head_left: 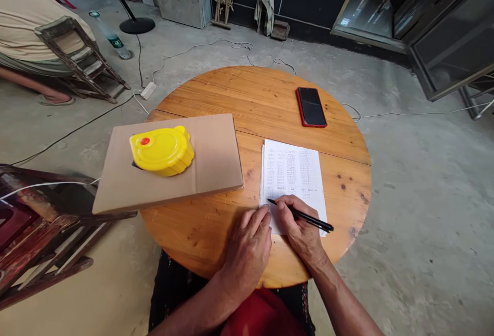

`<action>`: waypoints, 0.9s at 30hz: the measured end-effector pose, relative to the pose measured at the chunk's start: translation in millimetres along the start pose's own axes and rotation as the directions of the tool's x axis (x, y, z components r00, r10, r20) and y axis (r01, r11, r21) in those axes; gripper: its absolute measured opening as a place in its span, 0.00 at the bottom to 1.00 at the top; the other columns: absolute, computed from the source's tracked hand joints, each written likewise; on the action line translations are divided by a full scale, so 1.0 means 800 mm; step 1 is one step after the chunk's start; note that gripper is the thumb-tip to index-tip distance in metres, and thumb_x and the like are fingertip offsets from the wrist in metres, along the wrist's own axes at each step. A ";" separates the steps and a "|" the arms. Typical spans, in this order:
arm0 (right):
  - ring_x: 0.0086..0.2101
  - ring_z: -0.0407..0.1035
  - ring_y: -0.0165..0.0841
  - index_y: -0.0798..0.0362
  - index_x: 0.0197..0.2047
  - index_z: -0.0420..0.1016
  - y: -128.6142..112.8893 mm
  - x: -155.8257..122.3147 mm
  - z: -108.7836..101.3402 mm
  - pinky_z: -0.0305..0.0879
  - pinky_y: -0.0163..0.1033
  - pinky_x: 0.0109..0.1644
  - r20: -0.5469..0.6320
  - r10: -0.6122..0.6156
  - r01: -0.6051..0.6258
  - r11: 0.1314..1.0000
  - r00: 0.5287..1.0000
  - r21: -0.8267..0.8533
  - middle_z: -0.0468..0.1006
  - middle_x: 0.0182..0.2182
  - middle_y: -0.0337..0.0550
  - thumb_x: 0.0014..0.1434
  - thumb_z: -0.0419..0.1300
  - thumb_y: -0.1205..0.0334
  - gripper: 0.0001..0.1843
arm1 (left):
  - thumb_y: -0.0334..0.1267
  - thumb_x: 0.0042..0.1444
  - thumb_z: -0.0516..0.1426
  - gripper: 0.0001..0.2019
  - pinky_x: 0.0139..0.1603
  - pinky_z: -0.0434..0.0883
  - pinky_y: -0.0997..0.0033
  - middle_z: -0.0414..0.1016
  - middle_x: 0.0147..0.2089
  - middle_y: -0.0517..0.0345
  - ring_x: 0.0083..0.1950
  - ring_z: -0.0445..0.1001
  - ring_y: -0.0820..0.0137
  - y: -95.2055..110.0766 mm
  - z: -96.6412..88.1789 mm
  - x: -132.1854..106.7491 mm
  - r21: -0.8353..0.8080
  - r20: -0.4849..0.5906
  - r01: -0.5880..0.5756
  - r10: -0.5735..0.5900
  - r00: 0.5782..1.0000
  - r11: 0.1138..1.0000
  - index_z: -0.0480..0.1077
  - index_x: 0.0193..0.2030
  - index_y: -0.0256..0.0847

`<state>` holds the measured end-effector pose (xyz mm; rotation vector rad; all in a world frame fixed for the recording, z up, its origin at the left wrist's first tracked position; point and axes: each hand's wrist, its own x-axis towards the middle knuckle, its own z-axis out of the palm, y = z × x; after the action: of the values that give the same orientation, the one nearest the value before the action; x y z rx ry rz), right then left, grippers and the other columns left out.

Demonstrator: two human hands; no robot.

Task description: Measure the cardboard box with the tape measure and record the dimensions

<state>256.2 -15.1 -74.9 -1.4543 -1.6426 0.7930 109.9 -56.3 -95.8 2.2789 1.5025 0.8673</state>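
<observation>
My right hand [303, 228] grips a black pen [311, 218], its tip close to the lower left part of a white paper sheet [297, 166]. Columns of small handwriting cover much of that sheet, which seems to lie on another one. My left hand [250, 243] rests on the wooden table, its fingertips at the paper's lower left edge; the fingers lie close together and hold nothing visible. Left of the paper is a flat cardboard box [216, 156]. On it sits a yellow plastic case [164, 149] with a red button, shaped like a tape measure.
A phone [311, 107] in a red case lies toward the back right of the round wooden table [231, 89]. Wooden chairs [83, 58] stand to the left, near a person's leg [34, 86]. Cables and a power strip [148, 90] run over the floor.
</observation>
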 end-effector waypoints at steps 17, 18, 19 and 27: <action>0.27 0.68 0.29 0.52 0.35 0.75 -0.001 0.004 0.002 0.64 0.34 0.32 0.022 -0.054 0.054 0.998 0.998 -0.013 0.76 0.27 0.38 0.65 0.55 0.64 0.09 | 0.24 0.62 0.50 0.17 0.53 0.75 0.56 0.75 0.55 0.45 0.54 0.71 0.58 0.000 0.000 0.001 0.012 0.010 -0.001 0.001 1.000 1.000 0.69 0.56 0.32; 0.26 0.68 0.29 0.52 0.35 0.75 -0.001 0.004 0.002 0.64 0.33 0.32 0.021 -0.059 0.059 0.998 0.998 -0.013 0.76 0.27 0.37 0.65 0.55 0.64 0.09 | 0.24 0.62 0.50 0.17 0.53 0.75 0.56 0.75 0.55 0.45 0.54 0.71 0.58 0.000 0.000 0.001 0.009 0.009 -0.003 0.003 1.000 1.000 0.68 0.57 0.32; 0.26 0.68 0.29 0.52 0.35 0.75 -0.001 0.004 0.002 0.64 0.33 0.32 0.021 -0.062 0.062 0.998 0.998 -0.014 0.75 0.27 0.37 0.65 0.55 0.64 0.09 | 0.24 0.62 0.50 0.18 0.53 0.75 0.56 0.75 0.55 0.45 0.54 0.71 0.58 0.000 0.000 0.001 0.006 0.009 -0.003 0.003 1.000 1.000 0.68 0.57 0.32; 0.26 0.68 0.29 0.52 0.35 0.75 -0.001 0.003 0.002 0.63 0.33 0.32 0.025 -0.073 0.074 0.997 0.997 -0.031 0.75 0.27 0.37 0.65 0.55 0.65 0.09 | 0.24 0.61 0.51 0.18 0.53 0.75 0.57 0.75 0.55 0.45 0.53 0.72 0.59 0.000 -0.001 0.002 -0.009 0.002 0.003 -0.003 1.000 1.000 0.69 0.56 0.32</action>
<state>254.3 -13.0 -74.8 -1.4023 -1.7241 0.7492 110.2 -55.0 -94.7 2.2696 1.4986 0.8694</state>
